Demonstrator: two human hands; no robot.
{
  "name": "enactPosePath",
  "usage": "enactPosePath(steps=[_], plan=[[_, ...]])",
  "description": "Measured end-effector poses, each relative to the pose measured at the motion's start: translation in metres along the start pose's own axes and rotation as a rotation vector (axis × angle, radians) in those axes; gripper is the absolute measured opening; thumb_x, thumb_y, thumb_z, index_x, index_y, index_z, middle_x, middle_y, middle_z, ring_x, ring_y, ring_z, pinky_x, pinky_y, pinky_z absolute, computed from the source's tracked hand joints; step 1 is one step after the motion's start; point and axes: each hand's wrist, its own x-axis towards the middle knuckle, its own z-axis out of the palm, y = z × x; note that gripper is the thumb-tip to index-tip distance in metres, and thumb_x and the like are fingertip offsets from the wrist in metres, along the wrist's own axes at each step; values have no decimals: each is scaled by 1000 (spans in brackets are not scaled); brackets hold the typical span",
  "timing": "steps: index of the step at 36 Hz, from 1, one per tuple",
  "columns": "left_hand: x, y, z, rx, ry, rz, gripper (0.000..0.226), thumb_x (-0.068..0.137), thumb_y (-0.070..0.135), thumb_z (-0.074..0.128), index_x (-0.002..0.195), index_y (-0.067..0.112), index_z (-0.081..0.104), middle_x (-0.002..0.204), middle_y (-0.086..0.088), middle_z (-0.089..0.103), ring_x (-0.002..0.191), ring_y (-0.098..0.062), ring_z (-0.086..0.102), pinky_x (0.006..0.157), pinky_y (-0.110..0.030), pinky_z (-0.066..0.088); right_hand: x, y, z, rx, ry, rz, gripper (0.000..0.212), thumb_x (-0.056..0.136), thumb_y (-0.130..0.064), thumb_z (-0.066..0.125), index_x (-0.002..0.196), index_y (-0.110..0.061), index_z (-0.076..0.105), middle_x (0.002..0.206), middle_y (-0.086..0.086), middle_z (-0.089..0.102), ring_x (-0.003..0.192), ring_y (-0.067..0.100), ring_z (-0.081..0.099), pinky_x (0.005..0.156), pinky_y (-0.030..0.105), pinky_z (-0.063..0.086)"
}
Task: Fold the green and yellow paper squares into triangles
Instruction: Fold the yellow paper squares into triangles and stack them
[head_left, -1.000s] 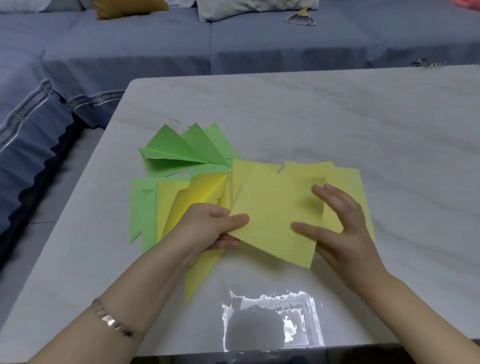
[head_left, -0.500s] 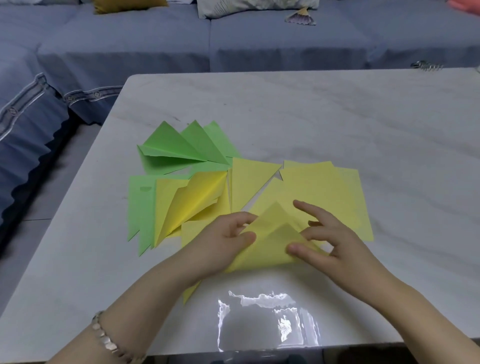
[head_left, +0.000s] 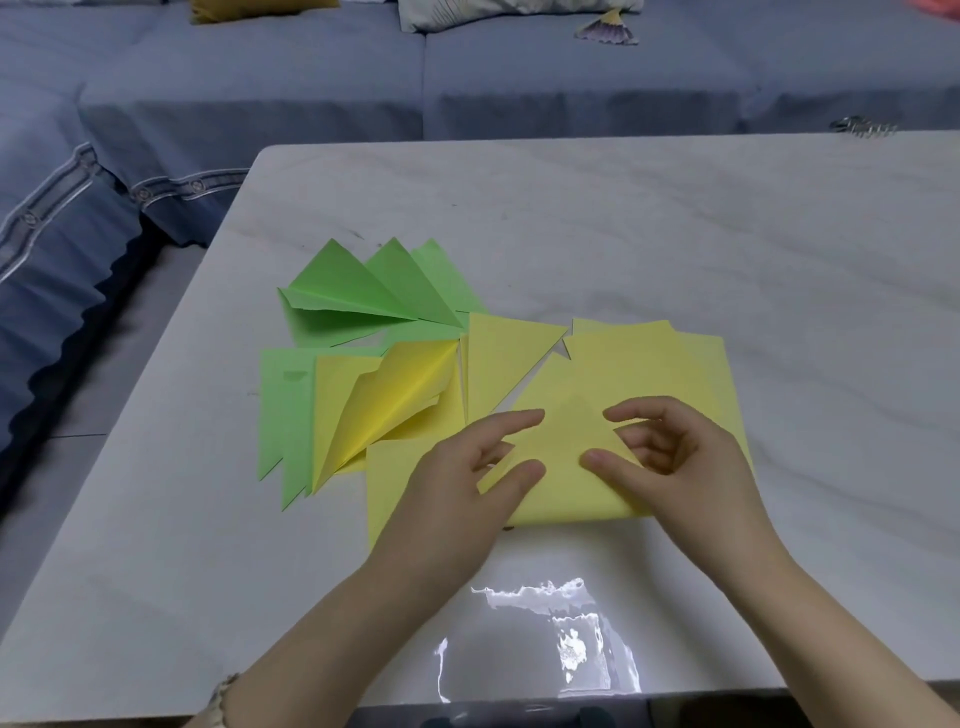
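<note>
as left hand (head_left: 467, 486), right hand (head_left: 683, 467) pinch paper (head_left: 563, 483)

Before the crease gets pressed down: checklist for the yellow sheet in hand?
1. Left hand on the yellow sheet: ok, thumb on top by its left edge.
2. Right hand on it: ok, thumb on top.
3. Corners matched at the tip: cannot tell, only one layer shows.
4. Crease flat: not ok, the near edge looks rounded.
5. Bare table under it: not ok, it overlaps the yellow stack.
</note>
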Motion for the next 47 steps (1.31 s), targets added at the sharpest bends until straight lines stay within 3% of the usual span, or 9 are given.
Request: enactPosePath(steps=[4, 11, 14, 24, 28, 35, 37, 43, 47], plan=[[1, -3, 1, 46, 48, 48, 38, 82, 19, 68, 90, 55, 58, 87, 36, 58, 88, 23, 50, 73, 4, 36, -1, -2, 1, 43, 10, -3, 29, 65, 4, 78, 74, -21, 66, 53, -9, 60, 52, 3, 49, 55, 8, 43], [0, -4, 1, 127, 72, 59, 36, 82, 25, 68, 88, 58, 57, 79, 42, 57, 88, 19, 51, 74, 2, 37, -4, -7, 3, 36, -5, -5, 31, 70, 0, 75, 75, -30, 69, 60, -18, 66, 59, -4, 56, 59, 5, 43], [-1, 0, 1, 148, 74, 59, 37, 82, 25, 67, 87, 60, 55, 75, 48, 52, 76, 16, 50, 69, 1, 36, -6, -9, 3, 11, -46, -12, 30, 73, -1, 73, 76, -30, 69, 66, -23, 68, 66, -10, 60, 62, 3, 42], [1, 0, 4, -31, 173, 20, 36, 72, 12, 77, 72, 46, 67, 57, 23, 55, 52, 2, 45, 59, -6, 41, -9, -13, 6, -34, -93, -40, 28, 70, -6, 76, 75, -33, 70, 65, -23, 67, 61, -6, 58, 60, 4, 41], [1, 2, 5, -54, 208, 14, 32, 68, 11, 80, 67, 41, 68, 54, 19, 56, 49, 1, 45, 58, -6, 41, -8, -12, 7, -21, -25, -37, 28, 69, -8, 77, 81, -31, 67, 79, -16, 69, 60, 5, 61, 59, 9, 45], [1, 5, 3, -39, 213, 15, 30, 67, 12, 80, 67, 40, 68, 55, 19, 57, 49, 1, 44, 57, -6, 40, -6, -15, 8, -108, -37, -28, 18, 68, -16, 79, 74, -28, 67, 65, -17, 66, 60, -2, 58, 53, 6, 39], [1, 7, 3, -38, 214, 10, 29, 67, 12, 80, 68, 39, 68, 55, 19, 56, 49, 0, 45, 57, -6, 40, -6, -15, 7, -116, -12, -36, 18, 67, -18, 79, 75, -29, 67, 71, -13, 67, 64, 0, 60, 55, 6, 41], [-1, 7, 2, -25, 201, 7, 33, 66, 16, 80, 63, 46, 69, 58, 18, 59, 53, 0, 47, 60, -8, 42, -4, -13, 8, -215, -71, -93, 20, 67, -18, 78, 70, -33, 65, 92, -23, 64, 77, 0, 60, 71, 9, 46], [-3, 9, 2, -20, 186, 3, 34, 67, 14, 80, 63, 46, 69, 60, 19, 59, 55, 1, 48, 60, -6, 41, -1, -15, 7, -128, -78, 30, 14, 67, -15, 79, 64, -22, 66, 76, -6, 70, 67, 4, 58, 61, 7, 43]])
